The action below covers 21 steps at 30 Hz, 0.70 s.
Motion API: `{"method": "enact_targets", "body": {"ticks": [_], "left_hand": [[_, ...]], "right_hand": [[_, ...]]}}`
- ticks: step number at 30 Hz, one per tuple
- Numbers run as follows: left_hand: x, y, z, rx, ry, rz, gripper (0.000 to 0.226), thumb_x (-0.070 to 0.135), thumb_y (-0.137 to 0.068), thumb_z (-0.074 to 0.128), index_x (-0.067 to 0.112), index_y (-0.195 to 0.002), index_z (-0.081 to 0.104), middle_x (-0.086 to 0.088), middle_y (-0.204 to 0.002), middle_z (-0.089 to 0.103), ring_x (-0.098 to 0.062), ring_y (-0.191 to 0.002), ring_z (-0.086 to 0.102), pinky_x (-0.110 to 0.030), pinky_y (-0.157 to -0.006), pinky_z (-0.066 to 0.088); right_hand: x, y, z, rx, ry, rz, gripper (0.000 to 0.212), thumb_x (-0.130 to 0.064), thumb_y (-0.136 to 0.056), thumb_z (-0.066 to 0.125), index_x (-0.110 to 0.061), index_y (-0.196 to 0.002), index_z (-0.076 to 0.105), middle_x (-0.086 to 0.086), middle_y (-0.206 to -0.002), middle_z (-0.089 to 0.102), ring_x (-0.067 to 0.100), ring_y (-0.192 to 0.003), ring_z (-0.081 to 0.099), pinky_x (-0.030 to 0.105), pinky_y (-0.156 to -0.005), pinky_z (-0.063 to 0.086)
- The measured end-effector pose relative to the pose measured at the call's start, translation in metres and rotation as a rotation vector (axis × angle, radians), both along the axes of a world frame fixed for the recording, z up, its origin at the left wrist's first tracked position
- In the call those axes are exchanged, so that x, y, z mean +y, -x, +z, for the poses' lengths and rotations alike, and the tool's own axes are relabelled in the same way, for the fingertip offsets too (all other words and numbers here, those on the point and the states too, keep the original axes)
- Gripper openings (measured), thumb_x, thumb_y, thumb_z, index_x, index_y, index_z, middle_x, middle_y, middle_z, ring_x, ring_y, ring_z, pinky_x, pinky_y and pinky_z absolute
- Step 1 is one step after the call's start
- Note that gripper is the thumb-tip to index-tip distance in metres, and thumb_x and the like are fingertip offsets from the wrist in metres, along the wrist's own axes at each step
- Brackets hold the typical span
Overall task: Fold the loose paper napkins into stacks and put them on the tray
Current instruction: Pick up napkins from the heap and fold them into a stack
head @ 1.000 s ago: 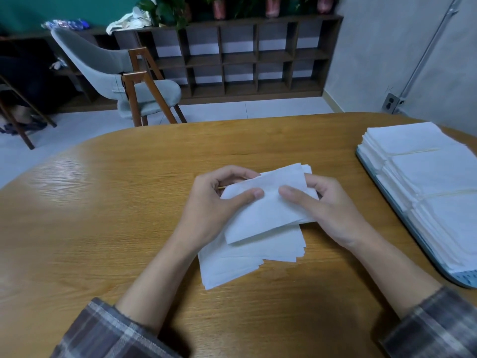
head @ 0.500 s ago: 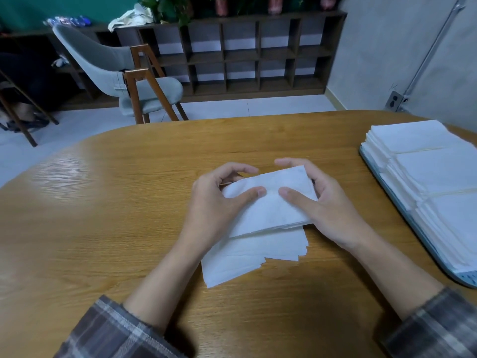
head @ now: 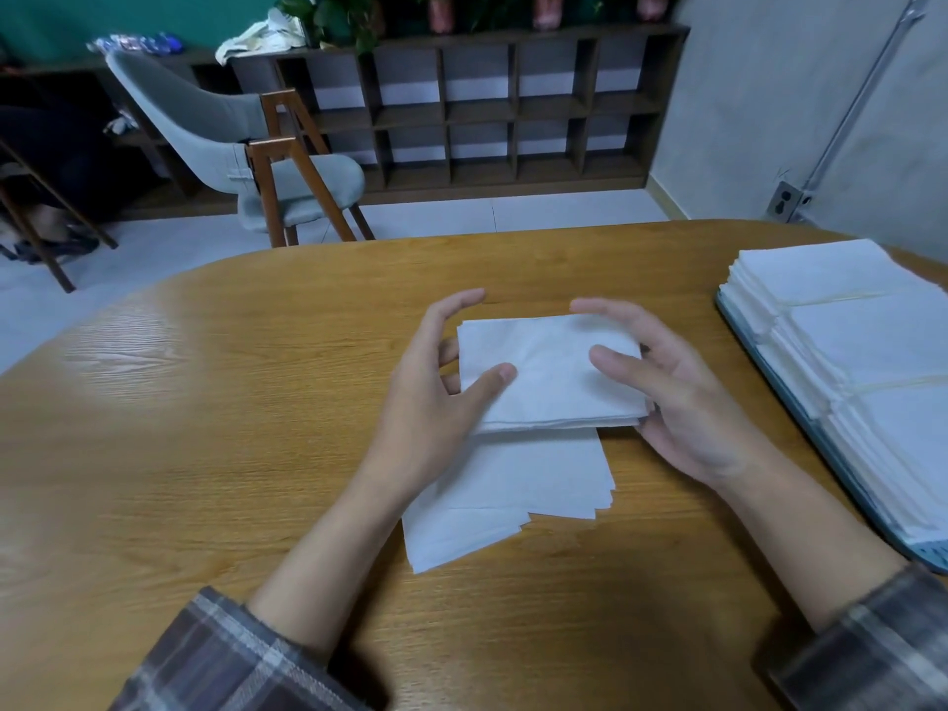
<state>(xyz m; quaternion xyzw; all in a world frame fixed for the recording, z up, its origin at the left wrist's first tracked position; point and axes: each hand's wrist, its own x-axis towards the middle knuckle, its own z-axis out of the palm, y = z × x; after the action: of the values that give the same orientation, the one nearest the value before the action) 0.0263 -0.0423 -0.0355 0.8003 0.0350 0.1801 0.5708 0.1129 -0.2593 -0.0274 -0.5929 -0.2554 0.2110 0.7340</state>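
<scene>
My plaid sleeves [head: 241,654] sit at the near edge of the wooden surface [head: 205,428]. Just past them lie the loose napkins [head: 508,495], a fanned, untidy pile lying flat, its corners splayed toward me.

Over the far part of that pile I hold a folded bundle [head: 551,372], a thin stack with its layered edge facing me. My left hand [head: 431,397] pinches its left side, thumb on top and fingers tucked beneath. My right hand [head: 682,397] grips the right side the same way, with the forefinger arched over the far edge. Neither hand is wide; both are closed on the bundle.

I judge the fold itself to be done and that I am squaring the edges. The next move calls for carrying the bundle right to the tray [head: 931,555] and setting it down level.

The tray lies at the right edge of the surface, well apart from my hands and already packed with napkin stacks [head: 872,351] in rows. A free spot does not show from here, so the bundle may have to go on top. Nothing stands between.

Far off are a grey chair [head: 246,146], a dark cubby shelf [head: 513,110] with plants [head: 333,18] on top, and a wall socket [head: 785,200].
</scene>
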Motion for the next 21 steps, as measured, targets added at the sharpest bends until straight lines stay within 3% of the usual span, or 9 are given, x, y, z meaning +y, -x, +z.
{"method": "enact_targets", "body": {"ticks": [2, 4, 6, 8, 10, 12, 15, 21], "left_hand": [[-0.001, -0.001, -0.002, -0.016, -0.062, 0.004, 0.061, 0.032, -0.096, 0.078, 0.053, -0.142, 0.045, 0.002, -0.119, 0.072, -0.031, -0.103, 0.068, -0.057, -0.084, 0.058], [-0.001, 0.000, -0.002, 0.010, -0.184, -0.019, 0.066, 0.031, -0.097, 0.077, 0.047, -0.149, 0.040, 0.009, -0.112, 0.070, -0.014, -0.098, 0.068, -0.034, -0.083, 0.059], [0.001, 0.003, -0.001, 0.082, -0.413, -0.068, 0.073, 0.035, -0.094, 0.078, 0.045, -0.152, 0.034, 0.017, -0.110, 0.063, -0.004, -0.097, 0.062, -0.013, -0.081, 0.049], [0.004, 0.003, -0.004, 0.166, -0.586, -0.132, 0.075, 0.042, -0.091, 0.080, 0.047, -0.151, 0.036, 0.019, -0.111, 0.059, -0.003, -0.101, 0.057, -0.018, -0.087, 0.047], [0.005, 0.002, -0.007, 0.188, -0.656, -0.164, 0.061, 0.044, -0.089, 0.081, 0.043, -0.143, 0.051, 0.017, -0.106, 0.062, -0.003, -0.103, 0.056, -0.029, -0.090, 0.047], [0.004, 0.001, -0.008, 0.156, -0.642, -0.182, 0.041, 0.039, -0.088, 0.082, 0.037, -0.126, 0.067, 0.015, -0.100, 0.066, -0.005, -0.099, 0.059, -0.029, -0.087, 0.047], [0.003, -0.002, -0.011, 0.104, -0.588, -0.219, 0.019, 0.026, -0.086, 0.085, 0.028, -0.104, 0.077, 0.017, -0.093, 0.069, -0.006, -0.092, 0.062, -0.020, -0.079, 0.044], [0.004, -0.003, -0.011, 0.075, -0.534, -0.169, 0.009, 0.025, -0.088, 0.084, 0.025, -0.093, 0.076, 0.016, -0.094, 0.073, -0.004, -0.093, 0.066, -0.024, -0.081, 0.048]], "right_hand": [[-0.001, -0.003, -0.006, -0.130, 0.155, -0.076, 0.029, -0.020, -0.092, 0.078, -0.027, -0.120, 0.079, -0.009, -0.130, 0.073, 0.016, -0.127, 0.065, 0.035, -0.105, 0.051], [-0.001, -0.005, -0.011, -0.228, 0.294, -0.218, 0.028, -0.012, -0.095, 0.075, -0.028, -0.118, 0.079, -0.019, -0.125, 0.074, -0.001, -0.126, 0.062, 0.023, -0.109, 0.044], [-0.001, -0.007, -0.011, -0.270, 0.344, -0.352, 0.031, -0.007, -0.097, 0.073, -0.029, -0.118, 0.079, -0.025, -0.121, 0.074, -0.012, -0.123, 0.059, 0.008, -0.103, 0.040], [-0.003, -0.012, -0.014, -0.293, 0.362, -0.457, 0.033, -0.003, -0.097, 0.070, -0.027, -0.117, 0.079, -0.026, -0.117, 0.074, -0.017, -0.119, 0.058, 0.000, -0.097, 0.037], [-0.004, -0.016, -0.017, -0.306, 0.374, -0.518, 0.033, -0.002, -0.097, 0.070, -0.026, -0.117, 0.079, -0.027, -0.119, 0.072, -0.020, -0.117, 0.057, -0.004, -0.094, 0.034], [-0.005, -0.017, -0.019, -0.309, 0.379, -0.540, 0.033, -0.003, -0.097, 0.070, -0.027, -0.117, 0.079, -0.027, -0.120, 0.071, -0.021, -0.116, 0.056, -0.005, -0.093, 0.034], [-0.004, -0.016, -0.019, -0.316, 0.377, -0.527, 0.033, -0.004, -0.097, 0.070, -0.028, -0.118, 0.079, -0.030, -0.118, 0.071, -0.022, -0.115, 0.056, -0.005, -0.092, 0.034], [-0.002, -0.013, -0.018, -0.333, 0.369, -0.486, 0.032, -0.003, -0.097, 0.069, -0.024, -0.119, 0.078, -0.032, -0.116, 0.070, -0.022, -0.115, 0.056, -0.005, -0.092, 0.035]]}}
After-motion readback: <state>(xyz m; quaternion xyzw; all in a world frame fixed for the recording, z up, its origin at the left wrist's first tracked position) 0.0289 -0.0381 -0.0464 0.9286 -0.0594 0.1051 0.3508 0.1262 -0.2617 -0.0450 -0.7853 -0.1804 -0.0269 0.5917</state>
